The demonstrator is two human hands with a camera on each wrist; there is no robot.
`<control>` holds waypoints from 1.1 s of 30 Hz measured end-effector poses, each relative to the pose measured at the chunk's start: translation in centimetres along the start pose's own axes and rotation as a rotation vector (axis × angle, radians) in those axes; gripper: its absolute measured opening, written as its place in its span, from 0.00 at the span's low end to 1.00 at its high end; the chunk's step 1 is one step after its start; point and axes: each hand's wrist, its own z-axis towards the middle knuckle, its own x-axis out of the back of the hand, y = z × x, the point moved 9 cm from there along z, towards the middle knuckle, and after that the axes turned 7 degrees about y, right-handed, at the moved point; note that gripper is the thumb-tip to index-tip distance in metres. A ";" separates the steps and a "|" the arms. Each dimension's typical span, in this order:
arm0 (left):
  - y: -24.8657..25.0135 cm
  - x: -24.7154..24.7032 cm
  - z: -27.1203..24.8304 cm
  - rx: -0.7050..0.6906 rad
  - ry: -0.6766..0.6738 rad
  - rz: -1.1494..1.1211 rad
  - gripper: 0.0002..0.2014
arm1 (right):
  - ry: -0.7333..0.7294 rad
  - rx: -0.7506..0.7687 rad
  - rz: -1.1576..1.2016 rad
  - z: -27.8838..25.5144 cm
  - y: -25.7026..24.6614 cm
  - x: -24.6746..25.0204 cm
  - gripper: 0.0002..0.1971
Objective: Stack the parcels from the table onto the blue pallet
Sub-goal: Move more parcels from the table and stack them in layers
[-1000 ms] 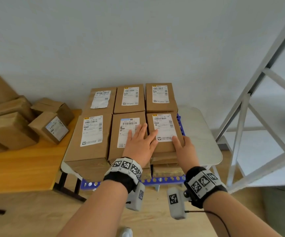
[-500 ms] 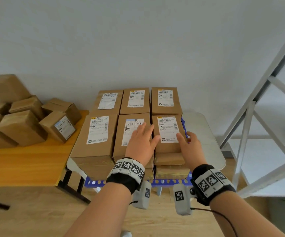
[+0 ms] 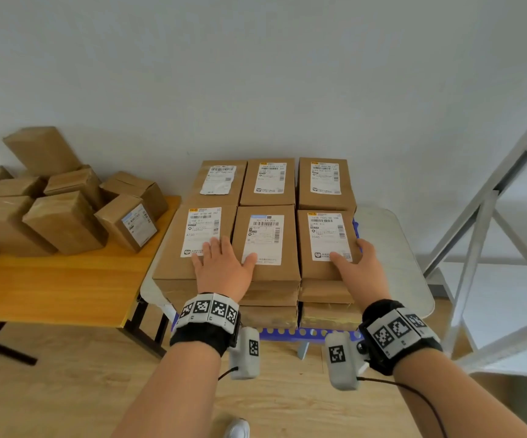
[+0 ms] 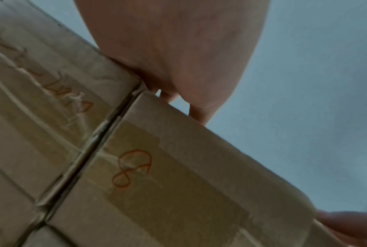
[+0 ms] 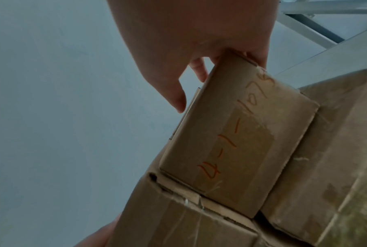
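Brown labelled parcels are stacked in two rows of three on the blue pallet [image 3: 287,331]. My left hand [image 3: 224,263] lies flat, fingers straight, across the tops of the front left parcel [image 3: 173,254] and the front middle parcel [image 3: 265,238]. My right hand [image 3: 350,257] holds the front right parcel [image 3: 322,270], thumb on its label and fingers bent over its right edge. In the left wrist view the palm [image 4: 178,50] rests on the top edge of a parcel marked "8" [image 4: 178,183]. The right wrist view shows the hand [image 5: 199,41] clasping the top corner of a taped parcel [image 5: 231,142].
Several loose parcels [image 3: 66,222] are heaped on the wooden table [image 3: 50,286] at the left. The pallet sits on a pale table [image 3: 392,248] against the wall. A grey metal frame [image 3: 493,216] stands at the right. Wooden floor lies below.
My left hand slid left, off the front right parcel and onto the front left and middle ones. My right hand moved a little forward along the front right parcel's right edge.
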 end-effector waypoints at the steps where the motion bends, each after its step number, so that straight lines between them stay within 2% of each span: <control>1: 0.0 0.0 0.0 -0.005 -0.002 -0.001 0.39 | 0.004 -0.001 -0.005 -0.2 0.1 -0.1 0.37; 9: 0.0 0.1 -0.1 -0.012 0.003 0.001 0.37 | -0.007 0.003 -0.029 -0.7 -0.1 -0.1 0.40; 17: 0.7 1.3 1.1 0.032 -0.033 -0.160 0.37 | -0.026 -0.042 0.034 0.2 -1.1 0.6 0.38; 23: 5.3 4.3 2.7 -0.068 -0.035 -0.262 0.33 | -0.010 0.018 0.010 2.2 -4.6 2.5 0.35; 29: 11.3 4.7 5.2 -0.248 -0.209 -0.312 0.27 | -0.099 0.009 -0.038 5.3 -8.6 2.1 0.30; 33: 13.8 4.0 8.4 -0.310 -0.227 -0.245 0.26 | -0.108 -0.033 -0.120 8.3 -9.5 1.5 0.26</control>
